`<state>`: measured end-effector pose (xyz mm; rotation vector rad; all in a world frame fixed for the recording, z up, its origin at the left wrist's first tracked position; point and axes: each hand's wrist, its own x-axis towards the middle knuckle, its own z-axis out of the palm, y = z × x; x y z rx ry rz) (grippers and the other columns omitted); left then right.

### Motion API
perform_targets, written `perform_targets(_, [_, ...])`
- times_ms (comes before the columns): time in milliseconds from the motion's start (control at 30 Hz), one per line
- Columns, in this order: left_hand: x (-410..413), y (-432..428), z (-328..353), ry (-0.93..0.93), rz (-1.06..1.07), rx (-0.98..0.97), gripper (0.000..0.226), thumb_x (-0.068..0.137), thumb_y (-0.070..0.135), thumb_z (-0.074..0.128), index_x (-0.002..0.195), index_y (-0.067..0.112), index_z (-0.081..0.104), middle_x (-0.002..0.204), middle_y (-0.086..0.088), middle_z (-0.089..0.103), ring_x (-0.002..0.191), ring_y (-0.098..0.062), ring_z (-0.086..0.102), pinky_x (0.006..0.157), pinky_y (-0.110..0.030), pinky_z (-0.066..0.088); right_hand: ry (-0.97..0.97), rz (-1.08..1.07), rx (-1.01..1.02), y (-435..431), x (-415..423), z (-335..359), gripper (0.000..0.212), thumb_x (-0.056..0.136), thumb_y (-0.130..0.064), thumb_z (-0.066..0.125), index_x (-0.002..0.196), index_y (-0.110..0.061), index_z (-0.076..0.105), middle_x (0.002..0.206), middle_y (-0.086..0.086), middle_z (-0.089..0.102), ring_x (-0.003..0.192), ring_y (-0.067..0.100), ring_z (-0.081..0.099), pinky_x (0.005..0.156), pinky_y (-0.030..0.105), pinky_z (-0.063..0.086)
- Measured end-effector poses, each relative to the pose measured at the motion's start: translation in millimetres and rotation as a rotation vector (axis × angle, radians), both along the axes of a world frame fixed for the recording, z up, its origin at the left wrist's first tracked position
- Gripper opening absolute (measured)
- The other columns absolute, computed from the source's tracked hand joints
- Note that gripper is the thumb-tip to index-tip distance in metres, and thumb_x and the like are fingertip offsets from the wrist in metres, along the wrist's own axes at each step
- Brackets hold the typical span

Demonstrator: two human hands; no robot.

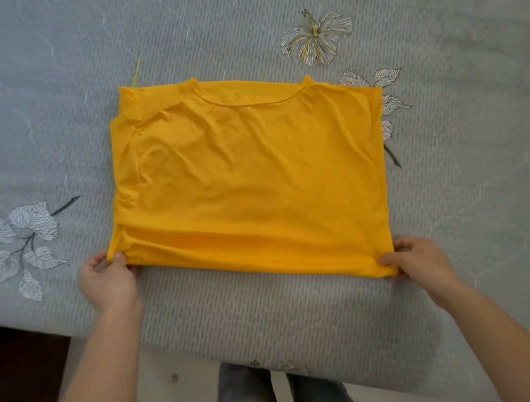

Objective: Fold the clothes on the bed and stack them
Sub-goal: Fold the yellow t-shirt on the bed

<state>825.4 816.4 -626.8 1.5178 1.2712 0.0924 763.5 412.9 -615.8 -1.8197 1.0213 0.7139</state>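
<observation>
From where I stand, no word, number or brand can be read anywhere. The yellow shirt is plain, and the grey bedcover carries only printed flowers (perhaps hibiscus, the print is blurred).

This is a bedroom in a home. A bed fills the space ahead of the hands, spread with a grey quilted cover printed with pale flowers and leaves. Below the left hand, past the mattress edge, dark floor shows. A folded yellow shirt lies on the cover, ordinary household laundry.
</observation>
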Motion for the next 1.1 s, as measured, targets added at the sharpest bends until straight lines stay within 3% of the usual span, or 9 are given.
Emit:
perform_targets(167, [-12.7,-55.1,8.1,0.06,-0.454,0.647,0.051,0.076,-0.003,0.055,0.127,-0.002,0.046,0.135,-0.027,0.038,0.127,-0.04,0.034,0.104,-0.047,0.027,-0.092,0.041,-0.052,-11.8,21.9,9.7,0.015,0.088,-0.017,0.066,0.079,-0.006,0.066,0.079,0.013,0.069,0.069,0.021,0.064,0.063,0.032,0.051])
perform_targets(400, [-55.0,-231.7,-4.8,-0.228,-1.402,0.486,0.06,0.089,0.026,0.06,0.141,0.006,0.04,0.153,-0.017,0.027,0.141,-0.035,0.026,0.114,-0.047,0.024,-0.308,-0.03,-0.251,-22.6,99.9,3.1,0.01,0.09,-0.025,0.059,0.092,-0.016,0.061,0.084,0.002,0.062,0.08,0.019,0.058,0.07,0.034,0.047])
perform_targets(567, [-64.7,-314.5,-14.7,0.039,-1.576,0.511,0.107,0.087,0.06,0.045,0.143,0.001,-0.023,0.151,-0.016,-0.033,0.14,-0.029,-0.031,0.115,-0.041,-0.018,-0.288,-0.082,-0.212,-20.9,146.6,-4.1,0.043,0.082,-0.033,0.071,0.115,-0.006,0.06,0.107,0.012,0.064,0.096,0.025,0.061,0.088,0.045,0.052])
perform_targets(667, [-64.9,-329.5,-19.6,0.204,-1.553,0.512,0.113,0.086,0.06,0.044,0.133,0.001,-0.04,0.14,-0.017,-0.049,0.13,-0.031,-0.045,0.105,-0.042,-0.031,-0.279,-0.071,-0.22,-11.1,156.9,-7.6,0.063,0.078,-0.036,0.076,0.129,-0.009,0.049,0.119,0.006,0.056,0.107,0.022,0.056,0.095,0.043,0.049])
perform_targets(733, [-63.3,-331.9,-20.2,0.247,-1.554,0.505,0.104,0.091,0.049,0.042,0.134,0.0,-0.039,0.14,-0.019,-0.048,0.129,-0.033,-0.045,0.105,-0.042,-0.029,-0.281,-0.122,-0.169,-3.4,162.6,-10.4,0.071,0.076,-0.036,0.078,0.133,-0.011,0.043,0.115,0.002,0.048,0.105,0.019,0.051,0.093,0.039,0.047])
perform_targets(833, [-62.6,-328.8,-18.4,0.236,-1.55,0.577,0.061,0.094,0.023,0.002,0.14,-0.004,-0.027,0.145,-0.023,-0.035,0.133,-0.036,-0.034,0.109,-0.046,-0.019,-0.28,-0.185,-0.125,5.1,172.2,-13.3,0.067,0.074,-0.027,0.081,0.127,-0.011,0.042,0.112,0.003,0.05,0.102,0.021,0.053,0.091,0.041,0.049])
perform_targets(900, [-63.9,-322.9,-18.6,0.224,-1.601,0.602,0.06,0.085,0.018,-0.013,0.14,-0.005,-0.024,0.146,-0.023,-0.03,0.134,-0.035,-0.029,0.109,-0.045,-0.016,-0.288,-0.222,-0.113,8.2,178.7,-13.9,0.056,0.074,-0.017,0.08,0.119,-0.009,0.05,0.111,0.007,0.058,0.101,0.024,0.058,0.089,0.042,0.052])
perform_targets(1000, [-58.1,-303.8,-15.9,0.108,-1.678,0.538,0.057,0.092,0.014,0.0,0.143,-0.002,-0.017,0.152,-0.019,-0.023,0.139,-0.032,-0.025,0.112,-0.037,-0.016,-0.309,-0.283,-0.041,14.3,187.6,-5.3,0.023,0.073,-0.011,0.076,0.088,-0.012,0.059,0.086,0.003,0.062,0.083,0.022,0.061,0.064,0.031,0.052])
perform_targets(1100, [-41.2,-266.0,-2.0,-0.093,-1.526,0.096,0.064,0.09,-0.003,0.037,0.15,0.003,0.015,0.158,-0.015,0.013,0.147,-0.025,0.01,0.116,-0.024,0.005,-0.317,-0.375,0.04,26.8,195.9,7.6,0.022,0.074,-0.013,0.074,0.077,-0.018,0.054,0.084,0.002,0.059,0.079,0.02,0.06,0.062,0.031,0.053])
